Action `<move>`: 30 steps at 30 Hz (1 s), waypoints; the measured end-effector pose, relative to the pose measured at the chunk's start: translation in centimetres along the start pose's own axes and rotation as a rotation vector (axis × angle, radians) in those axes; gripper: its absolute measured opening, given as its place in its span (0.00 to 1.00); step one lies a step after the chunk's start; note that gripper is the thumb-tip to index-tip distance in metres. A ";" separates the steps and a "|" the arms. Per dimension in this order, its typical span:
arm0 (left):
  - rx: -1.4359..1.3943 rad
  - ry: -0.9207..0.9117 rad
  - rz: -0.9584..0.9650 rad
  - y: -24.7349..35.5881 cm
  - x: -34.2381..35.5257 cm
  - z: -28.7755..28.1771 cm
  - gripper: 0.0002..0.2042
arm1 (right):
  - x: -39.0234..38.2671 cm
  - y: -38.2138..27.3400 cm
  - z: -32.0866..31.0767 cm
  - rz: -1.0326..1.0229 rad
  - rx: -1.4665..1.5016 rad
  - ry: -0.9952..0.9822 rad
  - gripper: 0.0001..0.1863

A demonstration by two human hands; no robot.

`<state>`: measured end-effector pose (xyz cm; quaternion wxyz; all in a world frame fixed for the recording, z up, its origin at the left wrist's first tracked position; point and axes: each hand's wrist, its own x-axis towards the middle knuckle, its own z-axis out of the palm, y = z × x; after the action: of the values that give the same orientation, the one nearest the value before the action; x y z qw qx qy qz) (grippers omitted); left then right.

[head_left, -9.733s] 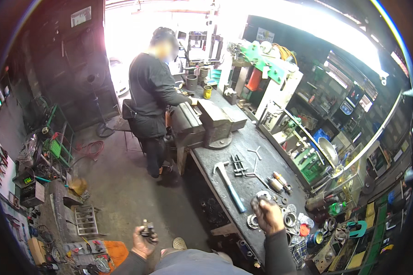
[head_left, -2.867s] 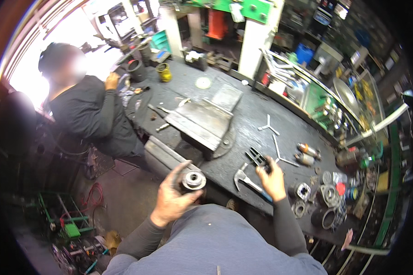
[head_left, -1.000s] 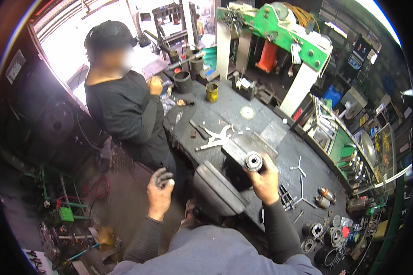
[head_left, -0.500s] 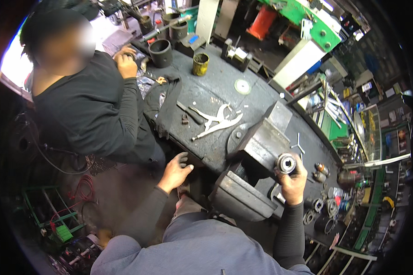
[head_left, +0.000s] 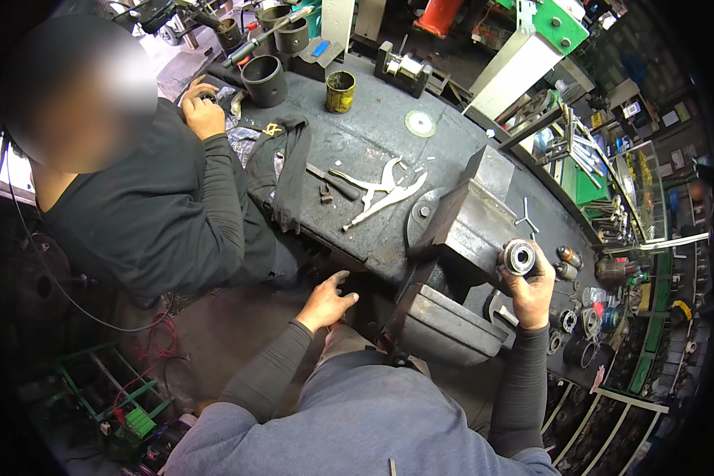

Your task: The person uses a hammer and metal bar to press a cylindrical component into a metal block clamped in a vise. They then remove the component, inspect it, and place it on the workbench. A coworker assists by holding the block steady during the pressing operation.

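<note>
My right hand (head_left: pixel 535 290) grips a round metal bearing (head_left: pixel 520 258), its open centre facing up, just above the right side of the bench vise (head_left: pixel 477 230). Thumb and fingers wrap round its outer edge. Off the bench's front edge, left of the vise's front jaw (head_left: pixel 446 324), my left hand (head_left: pixel 324 305) hangs with its fingers apart and nothing in it. On the bench beyond lie large silver locking pliers (head_left: pixel 385 192) with curved jaws. Next to them is a tool with a black handle (head_left: pixel 343 187).
A co-worker (head_left: pixel 147 206) stands at the left, hands on a small dark part. A dark cloth (head_left: pixel 282 170) drapes over the bench edge. A yellow can (head_left: pixel 340 92), a dark cylinder (head_left: pixel 265 81) and a pale disc (head_left: pixel 420 123) stand or lie farther back. Metal rings (head_left: pixel 567 320) sit at right.
The whole view has shifted, with the bench and vise now farther right and higher in the picture. My right hand still holds the bearing near the vise; my left remains empty.
</note>
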<state>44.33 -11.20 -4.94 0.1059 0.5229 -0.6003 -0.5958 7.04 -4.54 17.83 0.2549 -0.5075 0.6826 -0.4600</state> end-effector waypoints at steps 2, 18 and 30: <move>0.028 -0.004 -0.027 -1.3 -0.4 -0.3 0.40 | 0.0 -0.1 -0.1 -0.003 -0.009 -0.019 0.21; -0.051 0.070 0.117 -0.5 0.8 -0.9 0.41 | 0.2 -1.1 -0.2 -0.177 -0.220 0.021 0.22; -0.154 -0.140 -0.003 -0.3 2.3 -1.0 0.38 | -0.4 -0.7 1.0 -0.354 -0.110 0.099 0.19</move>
<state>44.29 -13.44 -6.07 0.1028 0.4712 -0.5577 -0.6755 8.36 -4.57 17.98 0.1080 -0.6096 0.6184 -0.4840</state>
